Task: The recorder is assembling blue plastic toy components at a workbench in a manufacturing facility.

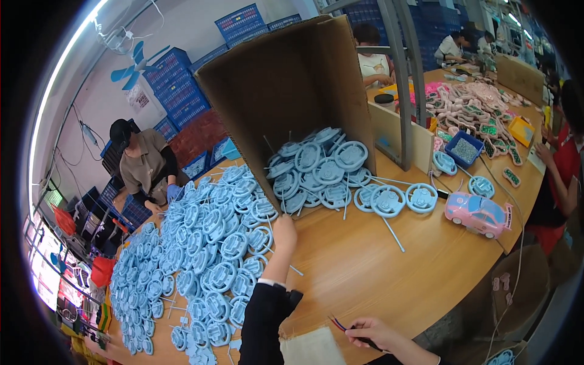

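My left hand (pixel 285 235) reaches forward to the near corner of an open cardboard box (pixel 210 76), beside a large heap of light blue toy steering wheels (pixel 222 274). Its fingers look curled, and whatever they hold is hidden. More light blue toy steering wheels (pixel 328 172) with thin rods lie piled inside the box. Near the table's front edge, my right hand (pixel 370 333) is closed around a slim dark tool (pixel 338 323) with red and blue parts at its pointed end; its exact kind is unclear.
Loose steering wheels (pixel 388 201) lie right of the box, near a pink toy car (pixel 477 214) and a blue bin (pixel 463 150). A pale cloth (pixel 313 348) lies at the front edge. A co-worker (pixel 146 161) stands behind the heap; others work right. A metal post (pixel 398 91) rises behind.
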The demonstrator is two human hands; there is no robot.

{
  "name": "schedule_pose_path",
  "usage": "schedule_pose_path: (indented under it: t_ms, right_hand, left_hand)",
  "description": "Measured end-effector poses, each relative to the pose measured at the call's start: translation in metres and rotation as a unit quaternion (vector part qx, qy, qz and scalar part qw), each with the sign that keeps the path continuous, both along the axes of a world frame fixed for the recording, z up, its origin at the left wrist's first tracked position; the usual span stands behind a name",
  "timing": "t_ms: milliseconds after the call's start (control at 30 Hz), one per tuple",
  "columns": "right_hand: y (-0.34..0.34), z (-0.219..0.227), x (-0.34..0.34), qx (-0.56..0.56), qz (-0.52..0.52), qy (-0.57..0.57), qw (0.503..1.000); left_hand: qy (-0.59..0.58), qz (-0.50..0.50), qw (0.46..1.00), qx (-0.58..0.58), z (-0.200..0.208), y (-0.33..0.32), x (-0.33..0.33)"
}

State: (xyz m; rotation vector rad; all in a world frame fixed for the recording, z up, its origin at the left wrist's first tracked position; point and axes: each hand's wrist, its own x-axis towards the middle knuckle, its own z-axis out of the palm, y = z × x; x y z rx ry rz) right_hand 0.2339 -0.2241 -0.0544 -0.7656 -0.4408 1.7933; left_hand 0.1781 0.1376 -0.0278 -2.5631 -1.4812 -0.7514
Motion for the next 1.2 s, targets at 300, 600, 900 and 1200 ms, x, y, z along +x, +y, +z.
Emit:
schedule_pose_path:
  t_ms: [300, 600, 900, 1200]
  right_hand:
    - [0.006, -0.002, 0.008, -0.023, 0.009, -0.015, 1.0]
    - [-0.002, -0.002, -0.002, -0.011, -0.026, -0.006, 1.0]
    - [-0.003, 0.002, 0.006, -0.004, -0.03, -0.023, 0.999]
    - [-0.014, 0.011, 0.007, -0.006, -0.089, -0.034, 0.995]
  left_hand:
    - [0.003, -0.055, 0.998, 0.04, 0.013, -0.054, -0.001]
    - [-0.1, -0.014, 0.994, -0.05, -0.01, -0.019, 0.0]
    - [0.037, -0.152, 0.953, -0.259, 0.029, -0.177, -0.049]
    - [0.186, -0.561, 0.807, -0.006, 0.021, -0.146, 0.007]
